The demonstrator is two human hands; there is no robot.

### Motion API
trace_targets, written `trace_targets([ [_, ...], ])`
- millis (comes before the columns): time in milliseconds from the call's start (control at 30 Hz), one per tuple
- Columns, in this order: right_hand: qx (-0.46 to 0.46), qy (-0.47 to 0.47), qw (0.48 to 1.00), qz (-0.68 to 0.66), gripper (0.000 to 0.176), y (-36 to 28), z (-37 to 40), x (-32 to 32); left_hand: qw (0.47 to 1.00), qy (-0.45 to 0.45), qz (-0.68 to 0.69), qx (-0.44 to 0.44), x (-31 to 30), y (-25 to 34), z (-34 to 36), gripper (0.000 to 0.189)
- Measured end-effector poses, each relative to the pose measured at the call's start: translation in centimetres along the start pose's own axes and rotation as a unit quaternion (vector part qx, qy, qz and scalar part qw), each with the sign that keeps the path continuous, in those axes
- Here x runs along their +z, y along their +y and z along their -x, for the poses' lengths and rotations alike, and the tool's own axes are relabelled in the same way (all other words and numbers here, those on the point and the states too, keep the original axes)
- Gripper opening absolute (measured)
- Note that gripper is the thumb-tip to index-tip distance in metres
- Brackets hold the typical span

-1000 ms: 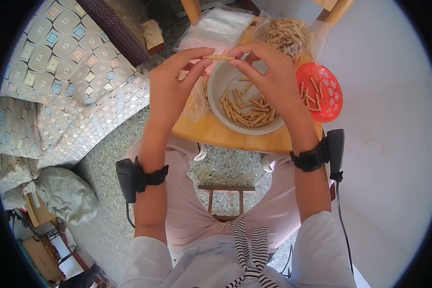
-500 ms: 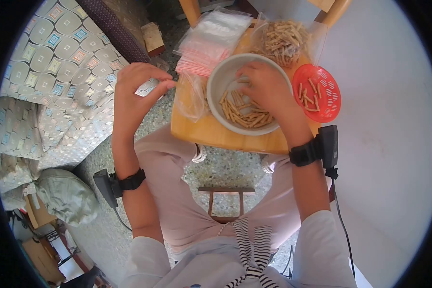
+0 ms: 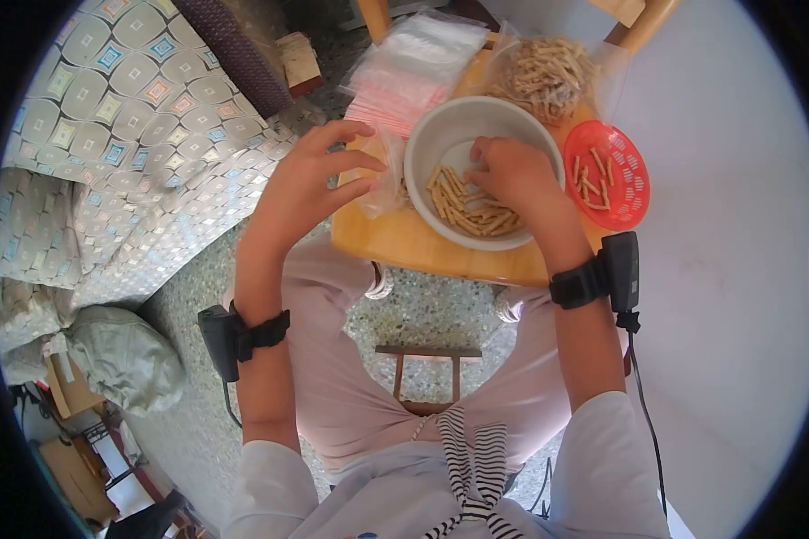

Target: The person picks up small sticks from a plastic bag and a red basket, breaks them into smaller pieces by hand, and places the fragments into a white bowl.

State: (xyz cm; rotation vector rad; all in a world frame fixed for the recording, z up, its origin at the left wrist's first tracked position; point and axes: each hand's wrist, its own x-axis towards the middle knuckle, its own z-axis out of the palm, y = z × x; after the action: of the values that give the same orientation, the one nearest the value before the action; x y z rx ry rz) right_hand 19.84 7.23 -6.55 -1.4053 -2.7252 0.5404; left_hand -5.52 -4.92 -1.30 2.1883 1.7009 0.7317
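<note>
My left hand (image 3: pixel 310 184) is open, fingers spread, beside a small clear plastic bag (image 3: pixel 388 171) on the wooden chair seat (image 3: pixel 440 259). Its fingertips reach the bag's near side. My right hand (image 3: pixel 517 175) is inside a whitish bowl (image 3: pixel 415 144), fingers curled together above short tan sticks (image 3: pixel 463 211). I cannot tell what those fingers hold. The sticks lie along the bowl's lower side, and the upper part of its floor is bare.
A stack of clear zip bags (image 3: pixel 422 63) with red edges lies behind the bowl. Beside it sits a large clear bag of tan sticks (image 3: pixel 553 81). A red slotted basket (image 3: pixel 634 184) holds several sticks at the right, near the white wall (image 3: pixel 728 269). Patterned fabric (image 3: pixel 135 135) covers the left side.
My left hand has moved right to the small bag, its fingers spreading from a near pinch. My right hand has shifted slightly nearer me within the bowl. The whole view has shifted a little.
</note>
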Motion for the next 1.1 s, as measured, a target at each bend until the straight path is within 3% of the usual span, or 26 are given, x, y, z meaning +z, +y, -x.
trace_targets([
  [167, 0.004, -0.045, 0.999, -0.008, 0.019, 0.1, -0.4, -0.1, 0.999, 0.000, 0.009, -0.033, 0.1, 0.5, -0.4, 0.024],
  [267, -0.011, -0.002, 1.000, -0.025, 0.016, -0.1, -0.3, -0.5, 0.998, 0.047, 0.002, -0.043, 0.0, 1.1, -0.8, 0.023],
  [333, -0.032, 0.079, 0.994, -0.072, 0.017, -0.1, -0.7, -0.8, 0.996, 0.079, 0.013, -0.039, 0.2, 1.2, -1.1, 0.023],
  [400, -0.061, 0.130, 0.985, -0.096, 0.018, -0.3, -0.6, -1.4, 0.993, 0.114, -0.016, 0.004, 0.4, 1.1, -1.4, 0.023],
  [467, -0.091, 0.183, 0.971, -0.121, 0.020, -0.9, -0.6, -2.3, 0.994, 0.103, 0.011, -0.020, 0.7, 1.7, -1.7, 0.026],
  [533, -0.095, 0.197, 0.941, -0.257, 0.021, -2.1, -0.3, -3.6, 0.994, 0.092, 0.035, -0.044, 1.1, 2.3, -2.0, 0.028],
  [633, -0.150, 0.166, 0.913, -0.342, 0.023, -2.8, -0.2, -4.1, 0.993, 0.092, 0.048, -0.059, 2.0, 3.0, -2.7, 0.032],
  [967, -0.182, 0.153, 0.895, -0.376, 0.020, -3.5, 0.3, -4.1, 0.982, 0.171, 0.068, -0.037, 2.7, 3.7, -3.8, 0.021],
  [1100, -0.191, 0.211, 0.897, -0.339, 0.019, -3.2, 0.0, -4.0, 0.973, 0.216, 0.079, -0.016, 2.5, 3.9, -3.9, 0.020],
])
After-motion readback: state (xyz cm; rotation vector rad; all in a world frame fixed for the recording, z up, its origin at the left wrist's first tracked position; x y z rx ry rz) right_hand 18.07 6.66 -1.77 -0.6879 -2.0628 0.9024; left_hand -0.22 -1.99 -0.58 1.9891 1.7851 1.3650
